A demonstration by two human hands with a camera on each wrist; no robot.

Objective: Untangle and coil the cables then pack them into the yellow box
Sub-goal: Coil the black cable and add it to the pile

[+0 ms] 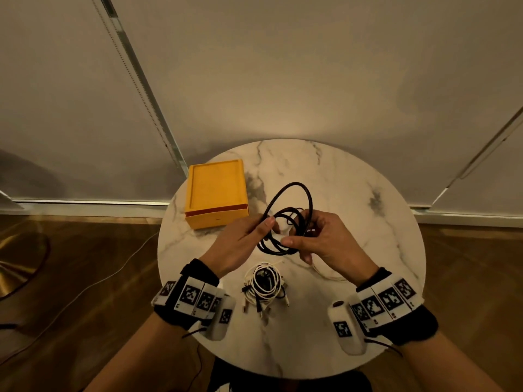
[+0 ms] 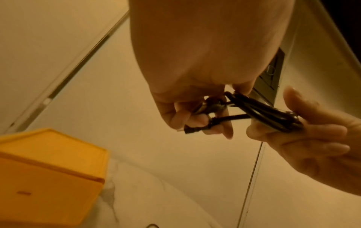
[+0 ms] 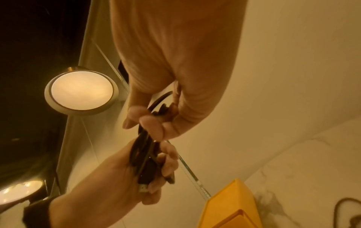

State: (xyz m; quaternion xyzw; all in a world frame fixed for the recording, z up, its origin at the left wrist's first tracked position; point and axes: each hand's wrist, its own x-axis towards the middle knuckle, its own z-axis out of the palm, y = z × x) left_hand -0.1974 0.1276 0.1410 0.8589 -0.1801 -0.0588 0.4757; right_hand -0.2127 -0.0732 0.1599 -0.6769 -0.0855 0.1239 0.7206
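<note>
Both hands hold a black cable (image 1: 291,219) in loose loops above the round marble table (image 1: 353,193). My left hand (image 1: 249,239) pinches the loops and one plug end (image 2: 192,130) on the left side. My right hand (image 1: 317,239) grips the bundled loops (image 2: 273,117) on the right side, seen again as the black cable (image 3: 144,154) between both hands. A tangle of white and black cables (image 1: 264,287) lies on the table just below the hands. The yellow box (image 1: 216,192) stands shut at the table's left back, also seen as the yellow box (image 2: 48,177) and the yellow box (image 3: 230,208).
The table is small and round, with wooden floor (image 1: 70,264) around it and a wall (image 1: 283,80) behind. A thin cord (image 1: 99,287) runs over the floor at left. A lamp (image 3: 81,91) glows beside the table.
</note>
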